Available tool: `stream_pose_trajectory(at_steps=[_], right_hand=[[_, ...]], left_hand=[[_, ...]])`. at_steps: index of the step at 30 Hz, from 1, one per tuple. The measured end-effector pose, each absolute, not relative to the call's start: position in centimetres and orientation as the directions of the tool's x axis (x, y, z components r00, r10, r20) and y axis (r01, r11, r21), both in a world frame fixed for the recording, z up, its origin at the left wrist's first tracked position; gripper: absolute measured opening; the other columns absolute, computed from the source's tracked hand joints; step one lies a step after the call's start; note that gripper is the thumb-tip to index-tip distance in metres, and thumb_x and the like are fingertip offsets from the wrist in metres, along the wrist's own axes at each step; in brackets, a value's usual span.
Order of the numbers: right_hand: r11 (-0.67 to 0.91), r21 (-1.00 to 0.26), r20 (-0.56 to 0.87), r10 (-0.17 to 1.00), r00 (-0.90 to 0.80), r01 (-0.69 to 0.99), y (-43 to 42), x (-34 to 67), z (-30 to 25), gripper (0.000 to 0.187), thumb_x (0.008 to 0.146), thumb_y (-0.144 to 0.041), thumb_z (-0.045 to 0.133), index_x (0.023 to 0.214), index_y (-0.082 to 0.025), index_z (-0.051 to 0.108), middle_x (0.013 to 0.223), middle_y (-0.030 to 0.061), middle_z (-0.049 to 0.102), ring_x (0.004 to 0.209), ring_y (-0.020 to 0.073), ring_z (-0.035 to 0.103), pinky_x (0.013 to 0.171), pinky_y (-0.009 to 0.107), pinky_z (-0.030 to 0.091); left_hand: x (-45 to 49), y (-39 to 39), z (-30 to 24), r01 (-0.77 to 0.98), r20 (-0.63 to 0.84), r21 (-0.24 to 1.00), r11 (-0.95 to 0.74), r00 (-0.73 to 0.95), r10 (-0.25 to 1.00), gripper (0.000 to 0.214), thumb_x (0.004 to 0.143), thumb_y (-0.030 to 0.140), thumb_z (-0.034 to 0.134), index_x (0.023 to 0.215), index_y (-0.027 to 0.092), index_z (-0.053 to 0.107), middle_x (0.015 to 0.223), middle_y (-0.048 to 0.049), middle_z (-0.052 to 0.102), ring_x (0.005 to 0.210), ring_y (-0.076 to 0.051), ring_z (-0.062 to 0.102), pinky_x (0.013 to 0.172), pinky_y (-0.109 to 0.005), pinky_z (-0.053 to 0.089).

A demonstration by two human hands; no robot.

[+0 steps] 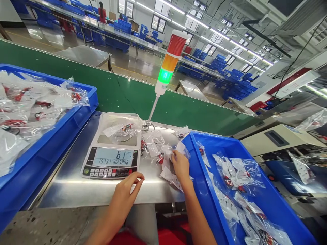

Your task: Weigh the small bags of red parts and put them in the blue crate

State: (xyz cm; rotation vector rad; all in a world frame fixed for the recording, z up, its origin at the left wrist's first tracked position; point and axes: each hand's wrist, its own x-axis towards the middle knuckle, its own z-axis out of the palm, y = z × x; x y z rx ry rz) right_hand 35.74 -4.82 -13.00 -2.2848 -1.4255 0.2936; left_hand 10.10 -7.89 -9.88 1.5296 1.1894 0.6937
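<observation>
Head view: right hand (181, 166) touching clear bags (155, 144) on steel bench (76, 194), fingertips partly hidden behind plastic, grip unclear; left hand (122, 195) hovering near bench edge, fingertips drawn together, nothing visible between them; digital scale (111, 166) carrying bagged part (120, 131), contents hard to make out; blue crate (204, 204) running out of frame.

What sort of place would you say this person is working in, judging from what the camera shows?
It looks like a factory packing line: a digital counting scale, blue bins of bagged parts, and a stack light lit green.
</observation>
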Motion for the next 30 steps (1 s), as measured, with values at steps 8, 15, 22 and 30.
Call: stream_pose_trajectory(at_steps=[8, 15, 22, 30], right_hand=[[0.067, -0.979, -0.067, 0.783, 0.619, -0.190, -7.1, 33.9, -7.9, 0.031, 0.069, -0.041, 0.079, 0.092, -0.021, 0.070, 0.090, 0.0051, 0.077, 0.089, 0.0232, 0.073, 0.075, 0.032, 0.057], [-0.021, -0.907, -0.151, 0.948, 0.279, -0.420, -9.7, 28.3, -6.3, 0.041, 0.073, -0.042, 0.080, 0.109, -0.023, 0.074, 0.106, 0.0098, 0.078, 0.098, 0.0276, 0.073, 0.084, 0.039, 0.058], [-0.129, -0.985, -0.107, 0.976, 0.187, 0.111, -10.4, 29.8, -5.9, 0.035, 0.081, -0.055, 0.072, 0.089, -0.022, 0.077, 0.083, 0.0053, 0.077, 0.081, 0.0228, 0.070, 0.070, 0.029, 0.053], [-0.176, -0.944, -0.033, 0.891, 0.453, 0.277, -11.3, 24.9, -7.9, 0.045, 0.089, -0.062, 0.057, 0.087, -0.019, 0.069, 0.051, -0.0041, 0.058, 0.040, 0.0121, 0.049, 0.042, 0.023, 0.040]], left_hand=[[11.9, -7.5, -8.8, 0.046, -0.190, 0.981, 0.186, 0.347, 0.918, 0.052, 0.081, 0.051, 0.064, 0.125, 0.025, 0.054, 0.128, -0.0110, 0.065, 0.110, -0.025, 0.065, 0.099, -0.041, 0.050], [12.2, -6.9, -7.8, -0.284, -0.317, 0.873, 0.396, 0.287, 0.904, 0.063, 0.072, 0.052, 0.075, 0.120, 0.020, 0.049, 0.097, -0.0085, 0.075, 0.094, -0.025, 0.072, 0.085, -0.036, 0.055], [9.3, -6.8, -7.0, -0.123, -0.342, 0.923, 0.363, 0.166, 0.925, 0.066, 0.068, 0.042, 0.076, 0.122, 0.023, 0.044, 0.069, 0.0024, 0.071, 0.072, -0.021, 0.070, 0.070, -0.029, 0.050], [10.1, -7.5, -7.9, -0.159, -0.345, 0.918, 0.362, 0.123, 0.930, 0.051, 0.072, 0.068, 0.066, 0.083, 0.020, 0.052, 0.077, -0.0003, 0.061, 0.067, -0.017, 0.061, 0.059, -0.026, 0.051]])
